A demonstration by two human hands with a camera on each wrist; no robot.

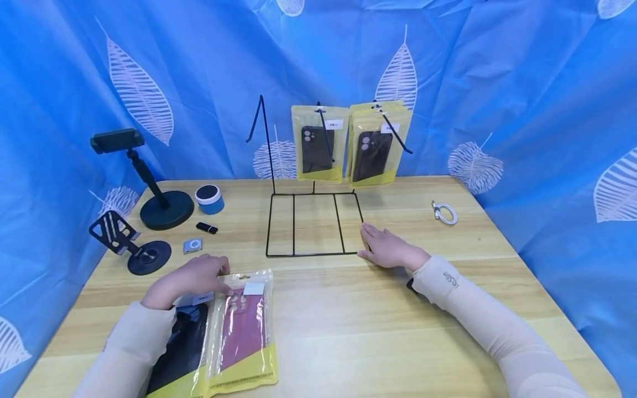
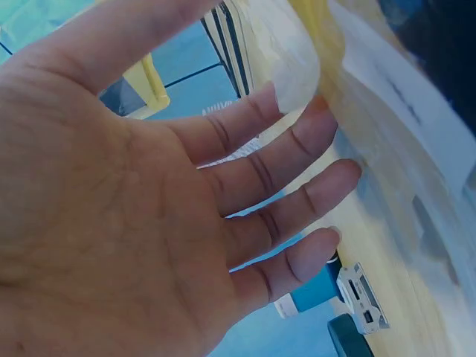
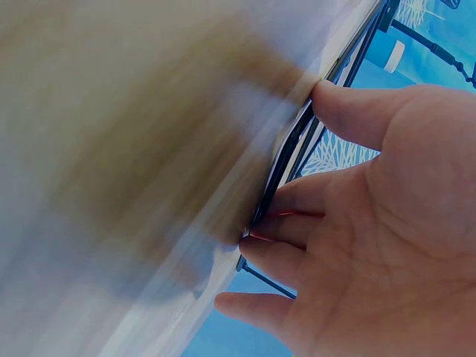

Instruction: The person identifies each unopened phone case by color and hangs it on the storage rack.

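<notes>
Head view: I see the left hand [image 1: 199,275] bent over the top edge of a pink-case packet [image 1: 244,331], touching it; I cannot tell whether thumb and finger actually pinch the plastic. That packet lies flat on the bench [image 1: 358,342], partly overlapping a dark-case packet [image 1: 181,342], which sits under the forearm. The right hand [image 1: 385,247] has its thumb and fingers spread, resting against the near right corner of the wire rack [image 1: 311,255], and my right wrist view shows the tips touching the black wire. On the rack's hooks hang a single packet [image 1: 318,152] in the middle and a stack of packets [image 1: 373,157] at the right. A white cable [image 1: 438,211] lies coiled farther right, and two dark stands [image 1: 166,210] stand at far left.
</notes>
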